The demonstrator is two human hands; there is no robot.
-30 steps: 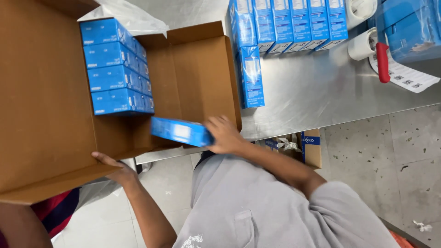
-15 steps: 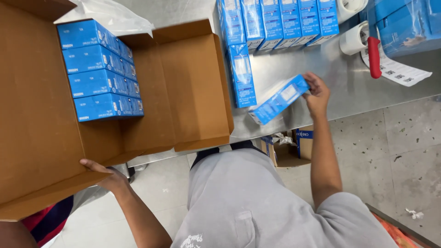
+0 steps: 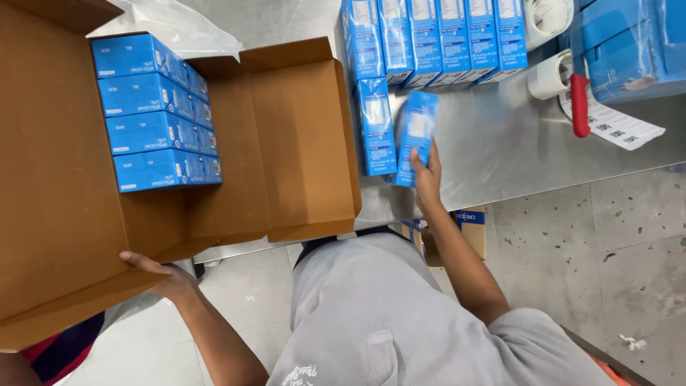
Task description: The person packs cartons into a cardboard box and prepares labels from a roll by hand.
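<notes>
My right hand [image 3: 427, 180] grips a slim blue box [image 3: 416, 132] by its near end and holds it flat over the steel table [image 3: 500, 150], right beside another blue box [image 3: 376, 127] lying there. My left hand [image 3: 163, 275] holds the near flap edge of a large open cardboard carton [image 3: 64, 214]. Inside the carton, several blue boxes [image 3: 153, 114] are stacked against its far-left wall. A row of upright blue boxes [image 3: 436, 36] stands at the back of the table.
A white tape roll [image 3: 549, 75], a red-handled tool [image 3: 579, 104] and a printed paper sheet [image 3: 614, 125] lie right of the boxes. A blue-wrapped bundle [image 3: 629, 46] fills the far right corner. A plastic bag [image 3: 171, 21] lies behind the carton. Speckled floor lies below.
My right hand carried the blue box from the carton's opening rightward onto the table, then turned it lengthwise next to the lying box. My left hand stayed on the carton flap.
</notes>
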